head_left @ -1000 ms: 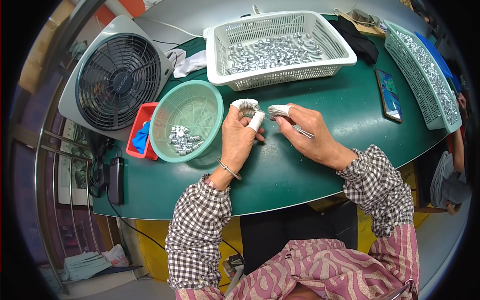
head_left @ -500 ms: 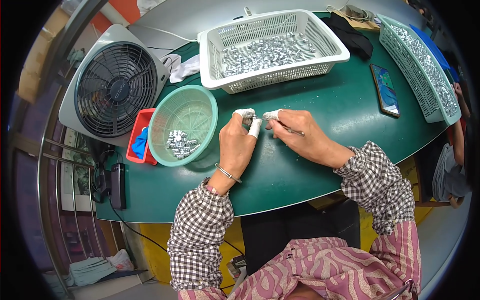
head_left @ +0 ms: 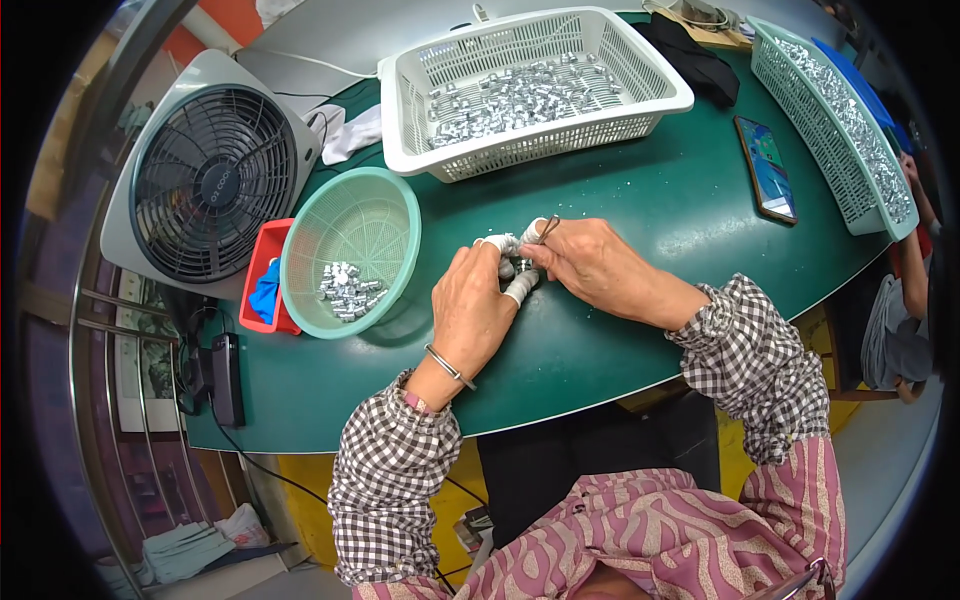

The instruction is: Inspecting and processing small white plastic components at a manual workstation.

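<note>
Both hands have drawn together, left hand (head_left: 475,305) and right hand (head_left: 590,265) pinching 1 small silvery metal piece (head_left: 521,266); few lie in the round green plastic basket (head_left: 395,215), many remain in the white rectangular plastic basket (head_left: 650,85).

I see my left hand (head_left: 478,312) and right hand (head_left: 590,268) meet on the table (head_left: 640,210), with small metal parts (head_left: 518,266) between them. A round basket (head_left: 352,250) sits to their left. A fan (head_left: 205,180) stands behind it. A big tray (head_left: 530,90) lies behind my hands. A phone (head_left: 768,168) lies to the right.
</note>
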